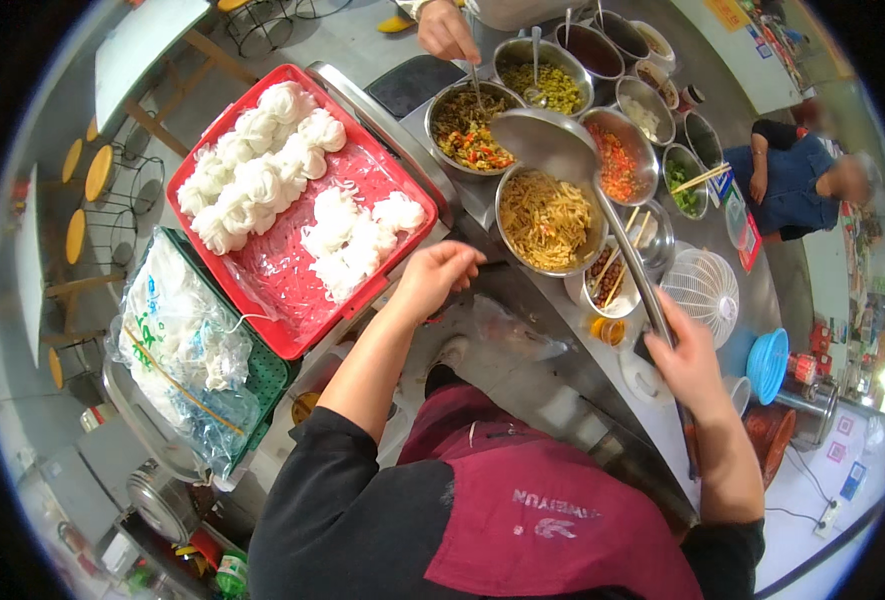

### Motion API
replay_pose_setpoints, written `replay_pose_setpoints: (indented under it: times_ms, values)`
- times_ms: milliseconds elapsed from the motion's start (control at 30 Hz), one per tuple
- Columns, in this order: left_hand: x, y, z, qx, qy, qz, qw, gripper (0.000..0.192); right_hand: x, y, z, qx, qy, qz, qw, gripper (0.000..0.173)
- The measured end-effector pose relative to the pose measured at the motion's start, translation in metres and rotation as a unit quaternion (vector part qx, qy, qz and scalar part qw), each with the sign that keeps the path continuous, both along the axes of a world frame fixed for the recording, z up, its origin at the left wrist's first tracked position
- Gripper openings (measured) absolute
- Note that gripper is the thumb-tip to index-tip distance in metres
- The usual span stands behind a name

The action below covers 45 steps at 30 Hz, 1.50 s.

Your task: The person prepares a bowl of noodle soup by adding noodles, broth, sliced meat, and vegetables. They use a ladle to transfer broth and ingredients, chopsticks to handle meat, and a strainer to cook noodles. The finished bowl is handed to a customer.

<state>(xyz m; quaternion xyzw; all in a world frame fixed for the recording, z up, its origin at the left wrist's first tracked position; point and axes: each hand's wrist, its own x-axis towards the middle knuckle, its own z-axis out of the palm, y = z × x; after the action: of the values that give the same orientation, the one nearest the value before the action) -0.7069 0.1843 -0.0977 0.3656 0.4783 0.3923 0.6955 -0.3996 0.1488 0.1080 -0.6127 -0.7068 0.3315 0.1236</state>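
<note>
My right hand [688, 356] grips the long handle of a large metal ladle [551, 146]. The ladle's bowl hangs over several steel bowls. Just below it is a steel bowl of yellowish shredded food [543, 217], beside a bowl of chopped red peppers [613, 161]. My left hand [442, 274] is loosely closed near the edge of a red plastic tray [270, 277], with nothing visible in it. White noodle bundles [255, 180] fill the tray's far side, and looser white noodles [352, 240] lie near its right edge.
Another person's hand [448, 31] holds a spoon in a bowl of mixed chopped vegetables [476, 135]. A further person [784, 176] stands beyond the counter. At left, a plastic bag of white food [187, 330] rests on a green crate [266, 375]. A white mesh dome [701, 296] sits right.
</note>
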Motion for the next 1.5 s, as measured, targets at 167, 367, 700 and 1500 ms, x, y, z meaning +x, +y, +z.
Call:
replay_pose_setpoints:
  times_ms: [167, 367, 700, 1500]
  values:
    - [0.002, 0.049, -0.001, 0.010, 0.024, 0.089, 0.996, 0.022, -0.032, 0.072, -0.019, 0.015, -0.044, 0.060, 0.997, 0.054]
    - [0.013, 0.076, -0.002, -0.005, 0.045, 0.147, 0.988, 0.022, -0.050, 0.101, -0.032, 0.046, -0.094, 0.100, 0.990, 0.056]
    - [0.020, 0.095, -0.006, -0.009, 0.021, 0.180, 0.983, 0.021, -0.034, 0.100, 0.005, -0.109, -0.072, 0.075, 0.989, 0.059]
    - [0.015, 0.099, -0.002, -0.040, 0.038, 0.158, 0.986, 0.024, -0.036, 0.103, -0.019, 0.003, -0.050, 0.085, 0.995, 0.056]
